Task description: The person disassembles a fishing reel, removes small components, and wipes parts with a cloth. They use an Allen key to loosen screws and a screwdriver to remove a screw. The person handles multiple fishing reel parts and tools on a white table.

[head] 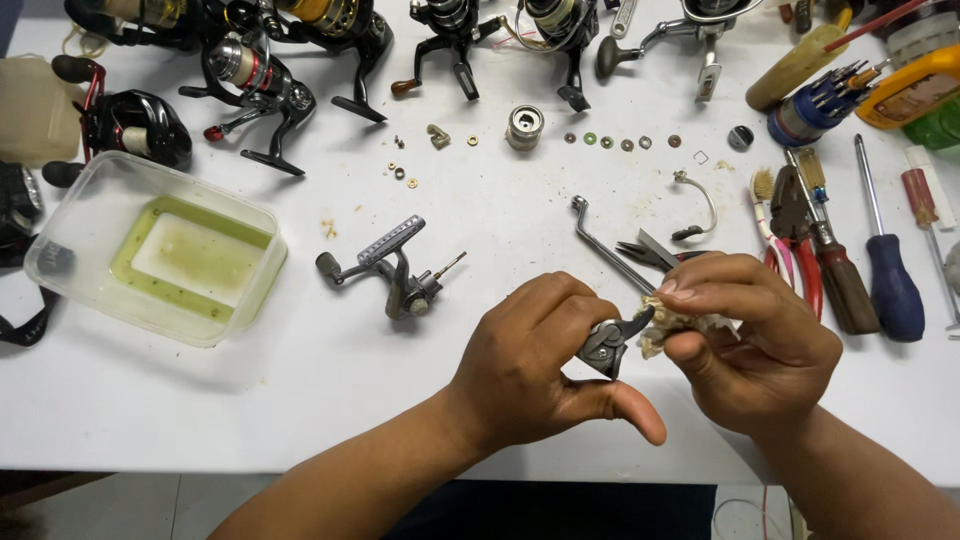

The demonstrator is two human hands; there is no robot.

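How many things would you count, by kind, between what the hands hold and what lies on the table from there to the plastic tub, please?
Dark reel part, in left hand: 1
Crumpled cloth, in right hand: 1
Stripped reel body: 1
Plastic tub: 1
Total: 4

**Materials on your workbench**

Your left hand (540, 370) pinches a dark, matt metal reel part (607, 345); your right hand (750, 340) presses a frayed, dirty cloth scrap (668, 325) against it. The white table (300, 400) looks smooth and matt. The tub (60, 215) is cloudy plastic.
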